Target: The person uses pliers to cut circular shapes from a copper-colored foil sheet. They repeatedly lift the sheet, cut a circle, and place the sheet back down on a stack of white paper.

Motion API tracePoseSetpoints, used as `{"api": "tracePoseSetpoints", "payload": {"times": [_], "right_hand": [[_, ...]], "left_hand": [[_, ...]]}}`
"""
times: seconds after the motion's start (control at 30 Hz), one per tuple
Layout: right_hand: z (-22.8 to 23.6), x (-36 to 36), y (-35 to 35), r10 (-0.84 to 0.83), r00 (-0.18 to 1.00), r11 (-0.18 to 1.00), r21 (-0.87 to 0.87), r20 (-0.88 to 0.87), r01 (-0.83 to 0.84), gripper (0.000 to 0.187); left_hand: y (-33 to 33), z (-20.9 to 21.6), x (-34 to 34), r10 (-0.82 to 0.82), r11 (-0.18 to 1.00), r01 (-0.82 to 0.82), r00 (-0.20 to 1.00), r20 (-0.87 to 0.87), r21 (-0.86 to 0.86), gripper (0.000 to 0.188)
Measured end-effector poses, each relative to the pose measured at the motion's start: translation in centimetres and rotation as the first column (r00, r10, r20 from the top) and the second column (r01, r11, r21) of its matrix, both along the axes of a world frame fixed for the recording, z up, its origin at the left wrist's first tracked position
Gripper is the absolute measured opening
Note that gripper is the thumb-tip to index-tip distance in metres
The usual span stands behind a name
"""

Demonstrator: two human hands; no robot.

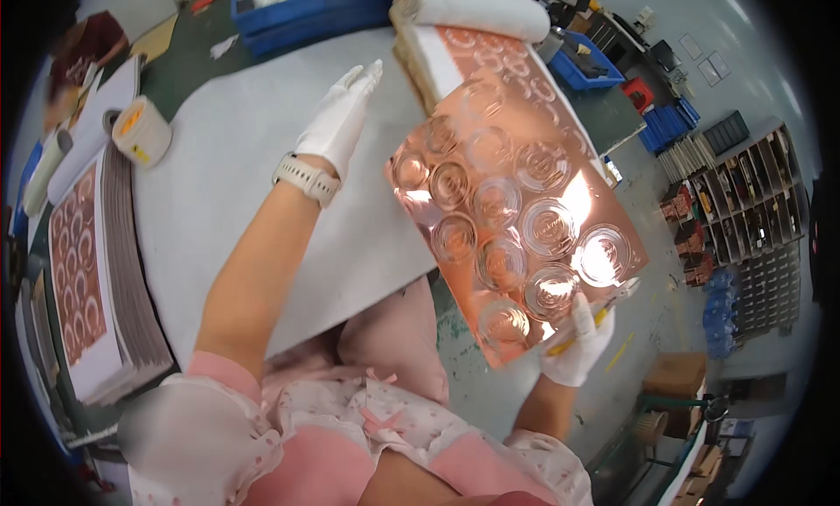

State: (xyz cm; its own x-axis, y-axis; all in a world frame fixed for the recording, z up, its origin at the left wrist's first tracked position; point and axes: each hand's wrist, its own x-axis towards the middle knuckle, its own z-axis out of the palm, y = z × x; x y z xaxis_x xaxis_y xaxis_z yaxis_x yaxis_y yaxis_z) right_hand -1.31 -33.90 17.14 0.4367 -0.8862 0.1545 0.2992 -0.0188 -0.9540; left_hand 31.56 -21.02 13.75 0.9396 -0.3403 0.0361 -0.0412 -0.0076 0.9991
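Note:
My right hand [577,340], in a white glove, grips the lower right edge of a shiny copper-coloured sheet [516,187] embossed with several round raised patterns. The sheet is tilted, held up off the table at its near end. A slim yellow tool [602,315] with a pale end is in the same hand; its exact kind cannot be made out. My left hand [341,112], also gloved, is over the pale grey table mat [219,209], left of the sheet. Its fingers are stretched out and it holds nothing.
At left stands a thick stack [131,279] of white layers, topped by a copper patterned sheet, with a white tub [142,134] behind it. Far off, a white roll [481,7] lies over another copper sheet [534,77]. Blue trays [315,20] stand at the back; shelving [752,200] is at right.

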Motion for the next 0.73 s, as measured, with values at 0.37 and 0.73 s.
{"api": "tracePoseSetpoints", "payload": {"times": [0.37,0.73], "right_hand": [[-2.7,-1.7,5.6,-0.066,0.998,0.967,0.248,0.017,0.06,0.036],[-6.1,-5.8,7.1,-0.172,0.945,0.722,-0.688,-0.278,-0.071,0.051]], "left_hand": [[8.2,-5.4,-22.7,-0.668,0.602,0.79,0.576,-0.47,0.112,0.047],[11.5,-0.4,-23.1,-0.529,0.848,0.447,0.668,-0.523,-0.286,0.045]]}}
